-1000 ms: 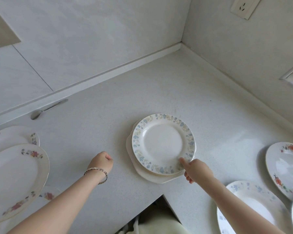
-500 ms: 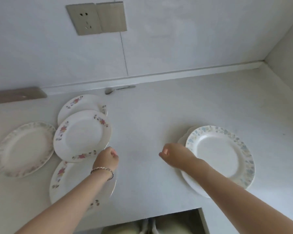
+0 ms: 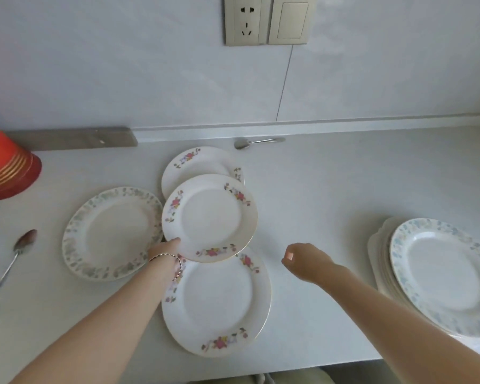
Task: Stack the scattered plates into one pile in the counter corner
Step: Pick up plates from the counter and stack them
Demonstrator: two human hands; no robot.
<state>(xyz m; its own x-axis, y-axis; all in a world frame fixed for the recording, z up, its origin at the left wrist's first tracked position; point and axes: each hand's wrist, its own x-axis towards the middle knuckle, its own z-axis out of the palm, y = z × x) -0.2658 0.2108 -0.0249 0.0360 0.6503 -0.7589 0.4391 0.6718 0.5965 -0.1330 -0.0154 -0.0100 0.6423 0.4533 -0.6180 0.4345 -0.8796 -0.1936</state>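
Note:
Three white plates with pink flowers overlap mid-counter: a far one [image 3: 203, 162], a middle one [image 3: 209, 217] on top, and a near one [image 3: 216, 303]. My left hand [image 3: 164, 249] grips the middle plate's near-left rim, thumb on top. A pale green-rimmed plate [image 3: 111, 234] lies to their left. At the right edge stands the pile [image 3: 438, 275], topped by a blue-flowered plate over a scalloped white one. My right hand [image 3: 302, 257] hovers over bare counter between the flowered plates and the pile, fingers loosely curled, holding nothing.
A stack of red cups [image 3: 6, 167] stands at far left. One spoon [image 3: 9, 261] lies near the left edge, another spoon [image 3: 257, 141] rests against the backsplash. A wall socket [image 3: 265, 20] sits above. The counter's front edge [image 3: 288, 370] runs close below the near plate.
The view has swung left from the pile to the scattered plates. My left hand reached forward and took hold of the middle flowered plate's rim. My right hand left the pile.

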